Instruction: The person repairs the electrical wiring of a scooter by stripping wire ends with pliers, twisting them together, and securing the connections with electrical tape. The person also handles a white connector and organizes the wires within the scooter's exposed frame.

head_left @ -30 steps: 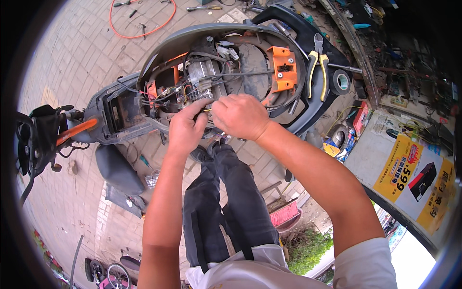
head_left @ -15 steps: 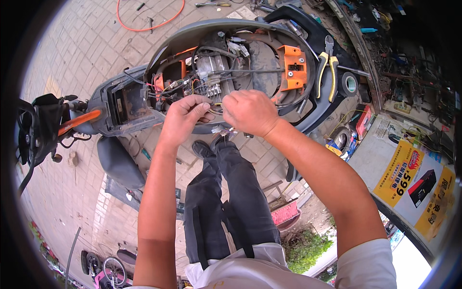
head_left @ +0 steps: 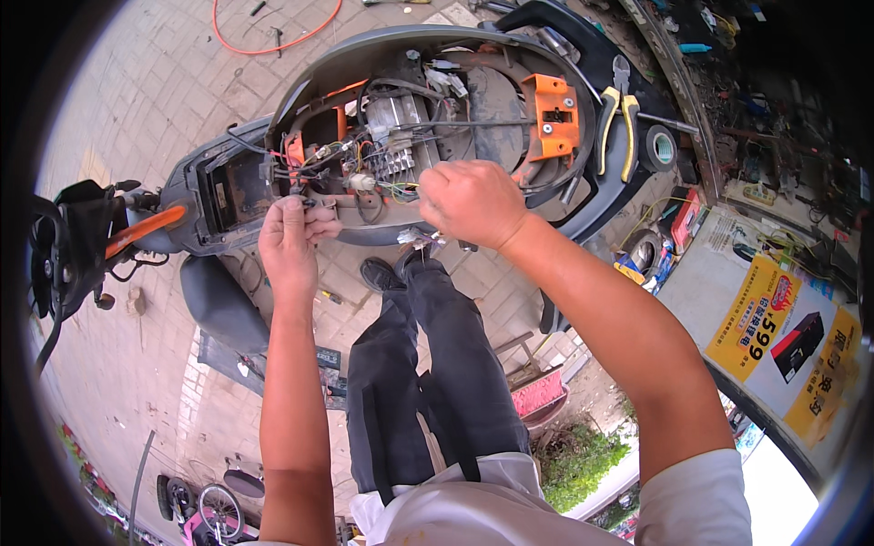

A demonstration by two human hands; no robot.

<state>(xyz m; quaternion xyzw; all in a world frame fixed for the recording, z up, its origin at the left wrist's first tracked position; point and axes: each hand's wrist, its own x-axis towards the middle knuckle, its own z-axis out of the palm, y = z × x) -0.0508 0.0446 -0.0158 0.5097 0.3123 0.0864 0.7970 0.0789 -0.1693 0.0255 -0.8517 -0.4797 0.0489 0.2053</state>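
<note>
An electric scooter's opened body [head_left: 405, 234] lies across the view, with wiring and a finned metal controller box [head_left: 390, 118] exposed. My right hand [head_left: 473, 202] is closed at the near rim, its fingertips pinching thin yellow and green wires [head_left: 398, 191]. These wires run left to a white plug connector [head_left: 361, 182]. Farther left, my left hand [head_left: 289, 235] is closed, thumb and forefinger together by a dark wire at the body's edge. What it grips is too small to make out. A loose bunch of white connectors [head_left: 417, 238] hangs over the near rim.
Yellow-handled pliers [head_left: 619, 127] and a tape roll [head_left: 660, 148] rest on the scooter's right end. An orange bracket [head_left: 553, 118] stands inside the body. The removed seat [head_left: 223, 305] lies on the paving, lower left. A counter with a yellow poster [head_left: 783, 337] stands at right.
My left hand has moved left, away from my right hand, along the near rim. The white connector and wires between the hands now show. My right hand stays nearly in place.
</note>
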